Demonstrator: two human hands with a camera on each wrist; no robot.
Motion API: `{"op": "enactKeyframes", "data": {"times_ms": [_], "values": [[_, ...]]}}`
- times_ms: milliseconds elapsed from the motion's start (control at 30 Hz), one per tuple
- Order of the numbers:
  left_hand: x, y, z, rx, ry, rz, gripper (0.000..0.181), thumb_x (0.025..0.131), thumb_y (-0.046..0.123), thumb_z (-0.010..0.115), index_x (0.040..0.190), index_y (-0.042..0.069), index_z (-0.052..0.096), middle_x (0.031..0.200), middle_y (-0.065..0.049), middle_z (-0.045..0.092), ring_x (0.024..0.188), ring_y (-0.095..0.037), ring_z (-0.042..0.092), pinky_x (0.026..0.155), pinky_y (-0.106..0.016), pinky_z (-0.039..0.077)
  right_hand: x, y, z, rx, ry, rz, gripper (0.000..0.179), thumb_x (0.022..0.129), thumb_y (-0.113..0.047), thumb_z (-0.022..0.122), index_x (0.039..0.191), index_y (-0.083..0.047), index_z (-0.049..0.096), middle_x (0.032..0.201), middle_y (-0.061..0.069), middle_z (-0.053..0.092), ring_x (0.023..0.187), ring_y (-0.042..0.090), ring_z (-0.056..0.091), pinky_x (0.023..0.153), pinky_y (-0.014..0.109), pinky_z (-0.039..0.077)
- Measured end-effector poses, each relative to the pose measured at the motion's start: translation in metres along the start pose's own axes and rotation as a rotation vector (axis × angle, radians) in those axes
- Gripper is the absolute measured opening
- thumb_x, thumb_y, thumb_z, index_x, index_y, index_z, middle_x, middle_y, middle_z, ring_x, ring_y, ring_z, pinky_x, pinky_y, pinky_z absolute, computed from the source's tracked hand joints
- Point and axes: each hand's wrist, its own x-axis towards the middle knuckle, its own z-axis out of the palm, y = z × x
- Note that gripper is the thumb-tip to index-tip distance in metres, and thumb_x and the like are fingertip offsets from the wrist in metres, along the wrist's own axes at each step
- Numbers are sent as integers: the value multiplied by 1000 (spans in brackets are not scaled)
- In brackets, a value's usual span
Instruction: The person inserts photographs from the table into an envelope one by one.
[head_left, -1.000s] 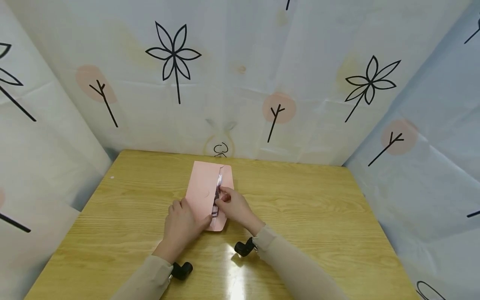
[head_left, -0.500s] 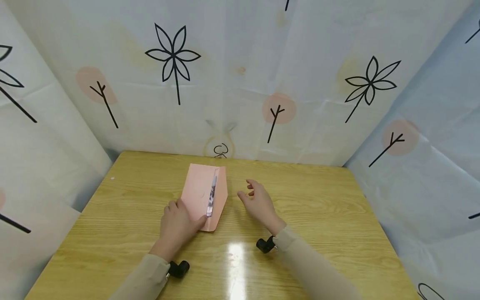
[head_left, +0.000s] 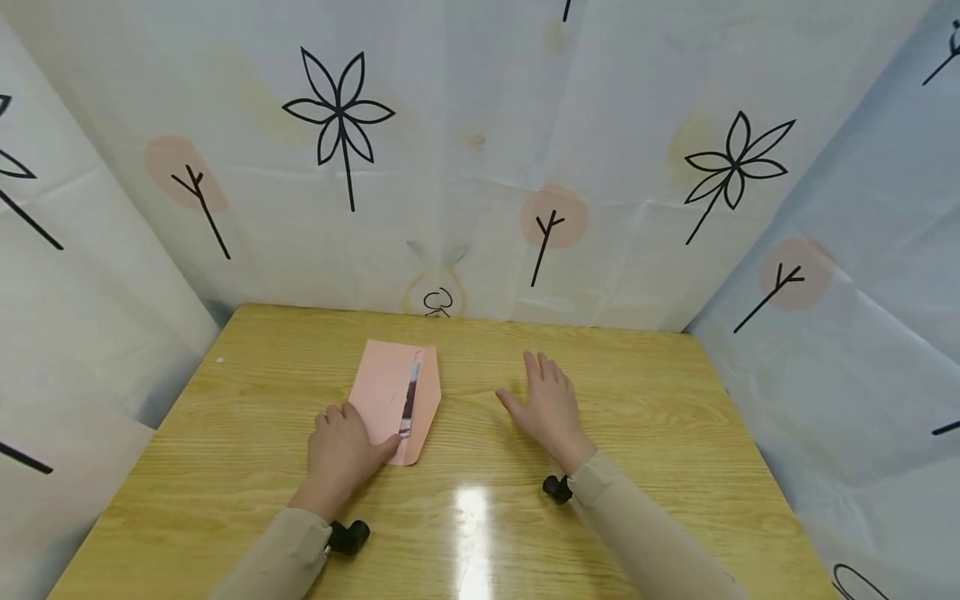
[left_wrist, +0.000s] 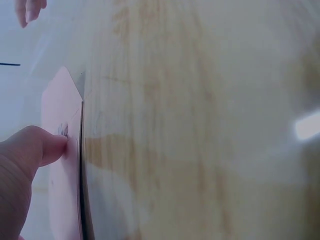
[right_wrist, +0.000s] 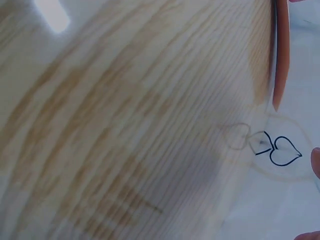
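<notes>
A pink envelope (head_left: 377, 379) lies towards the left of the table, its flap (head_left: 428, 400) folded out on the right side. In the opening beside the flap, a strip of a printed card or photo (head_left: 409, 402) shows; the rest is hidden inside. My left hand (head_left: 339, 450) holds the envelope's lower left part, thumb (left_wrist: 42, 146) on the front by the opening and fingers at the left edge. To the right of the envelope, my right hand (head_left: 551, 408) is held apart from it, fingers extended and holding nothing. The right wrist view catches the envelope (right_wrist: 282, 55) edge-on.
The wooden table (head_left: 637, 400) has a bright light reflection near its front. A tiny pale scrap (head_left: 220, 360) lies near the left edge. Patterned white cloth (head_left: 465, 167) hangs behind and along both sides.
My right hand has left the card in the envelope's opening, moved right and straightened its fingers. My left hand and the envelope have shifted a little to the left.
</notes>
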Motion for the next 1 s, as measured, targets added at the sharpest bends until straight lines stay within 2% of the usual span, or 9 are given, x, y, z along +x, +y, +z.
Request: {"op": "enactKeyframes", "data": {"times_ms": [367, 433, 500, 567, 633, 700, 767, 833, 1000], "values": [[-4, -2, -6, 56, -53, 31, 96, 79, 68, 62, 113, -21, 48, 100, -32, 46, 92, -46, 48, 67, -55, 48, -3, 5, 2, -16, 0, 0, 87, 90, -64, 48, 153, -10, 22, 153, 21, 26, 139, 42, 24, 108, 57, 21], [-5, -2, -9, 56, -48, 52, 96, 80, 67, 62, 116, -21, 47, 103, -33, 46, 94, -47, 48, 70, -56, 47, -5, 5, 2, -14, -2, -1, 87, 90, -65, 48, 153, -10, 22, 153, 21, 26, 139, 42, 24, 109, 58, 21], [-3, -3, -11, 37, -20, 81, 98, 80, 65, 63, 125, -20, 43, 113, -36, 45, 103, -51, 46, 79, -58, 45, -6, 6, 3, -15, -2, -4, 88, 90, -65, 47, 153, -10, 22, 153, 21, 26, 139, 41, 24, 109, 58, 20], [-1, -5, -12, 9, 17, 124, 103, 80, 65, 64, 137, -15, 35, 131, -37, 37, 118, -54, 37, 91, -62, 37, -8, 6, 3, -26, -1, -11, 89, 90, -67, 46, 154, -11, 22, 153, 20, 25, 139, 41, 23, 109, 57, 19], [1, -8, -12, -11, 44, 175, 107, 79, 66, 64, 147, -7, 26, 146, -34, 24, 132, -53, 22, 102, -64, 24, -11, 6, 3, -46, -3, -31, 91, 88, -70, 45, 154, -12, 22, 155, 19, 23, 141, 41, 20, 109, 59, 17], [2, -11, -11, -20, 46, 219, 109, 78, 68, 63, 152, 1, 20, 154, -29, 10, 139, -52, 6, 107, -65, 11, -13, 6, 3, -73, -14, -52, 94, 86, -75, 43, 155, -15, 20, 157, 18, 19, 142, 41, 15, 110, 60, 13], [3, -15, -11, -11, 32, 250, 108, 78, 71, 60, 154, 7, 18, 157, -26, 2, 141, -49, -5, 108, -65, 2, -16, 5, 3, -109, -25, -72, 98, 83, -79, 40, 156, -18, 18, 158, 16, 15, 143, 41, 10, 109, 62, 9], [2, -17, -11, -4, 13, 262, 107, 79, 73, 57, 155, 10, 17, 158, -23, -2, 142, -46, -9, 107, -65, -3, -18, 4, 4, -138, -28, -86, 100, 81, -82, 37, 156, -20, 16, 159, 15, 12, 144, 41, 8, 109, 64, 7], [1, -19, -12, 6, -13, 250, 107, 78, 77, 54, 155, 11, 17, 159, -21, -5, 142, -47, -8, 107, -65, -5, -19, 4, 5, -175, -11, -101, 100, 80, -84, 34, 156, -21, 15, 160, 13, 12, 143, 43, 11, 108, 66, 7]]}}
